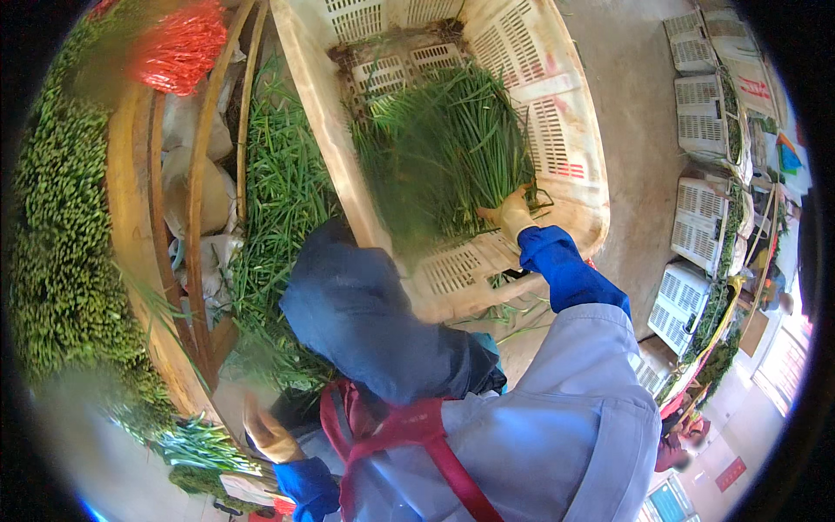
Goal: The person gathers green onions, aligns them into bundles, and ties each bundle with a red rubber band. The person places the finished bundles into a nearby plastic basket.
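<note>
My right hand [512, 212] reaches into a white plastic crate [590, 215]. Its thumb and fingers spread over the gathered stalk ends of a bundle of long green leafy stalks [486, 140], which look like chives. Whether the fingers grip the bundle cannot be told. The bundle lies along the crate's right side, its leaves fanning away from me, and a blurred patch covers the greens beside it. Low and to the left, my left hand [267, 434] is near the wooden table edge, slightly blurred. Its fingers look apart, with nothing visible in them.
Loose green leaves [280, 169] are heaped between the crate and the wooden rails [199, 163]. Densely stacked green stalks [59, 241] lie behind a wooden board at left, with red plastic strips [186, 49] above. Several white crates [701, 117] line the right side. People are in the distance.
</note>
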Tool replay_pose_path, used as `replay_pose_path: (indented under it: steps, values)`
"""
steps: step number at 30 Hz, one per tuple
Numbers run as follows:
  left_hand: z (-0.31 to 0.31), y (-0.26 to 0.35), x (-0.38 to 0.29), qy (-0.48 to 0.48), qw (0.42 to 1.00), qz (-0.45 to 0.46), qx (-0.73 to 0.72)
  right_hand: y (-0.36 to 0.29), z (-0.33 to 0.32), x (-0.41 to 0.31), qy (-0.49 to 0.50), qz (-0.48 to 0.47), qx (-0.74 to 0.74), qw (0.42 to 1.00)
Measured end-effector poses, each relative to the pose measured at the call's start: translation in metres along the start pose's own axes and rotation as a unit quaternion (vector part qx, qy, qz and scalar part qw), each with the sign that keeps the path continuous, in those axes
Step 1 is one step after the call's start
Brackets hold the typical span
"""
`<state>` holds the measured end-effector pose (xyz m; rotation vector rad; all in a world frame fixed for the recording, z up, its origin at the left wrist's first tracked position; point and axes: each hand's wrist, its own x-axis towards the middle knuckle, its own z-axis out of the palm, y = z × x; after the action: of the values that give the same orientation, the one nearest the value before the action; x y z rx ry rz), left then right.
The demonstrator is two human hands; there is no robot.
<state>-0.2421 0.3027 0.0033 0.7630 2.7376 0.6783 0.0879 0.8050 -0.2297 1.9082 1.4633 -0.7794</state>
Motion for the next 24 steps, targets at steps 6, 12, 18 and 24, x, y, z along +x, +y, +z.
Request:
replay_pose_path:
  steps: [6,12,18,24]
  values:
    - [0.012,-0.001,0.019,-0.042,0.991,-0.089,-0.088,-0.015,-0.030,-0.003,-0.123,-0.119,-0.278,0.945]
    - [-0.002,0.050,0.061,-0.075,0.986,-0.090,-0.123,0.000,-0.087,0.005,-0.117,-0.034,-0.192,0.974]
    - [-0.005,0.182,0.097,-0.138,0.943,0.045,-0.299,0.036,-0.089,0.037,-0.197,-0.122,0.000,0.973]
    - [0.148,0.317,0.099,-0.400,0.730,-0.104,-0.545,0.058,-0.106,0.023,-0.223,-0.133,0.168,0.951]
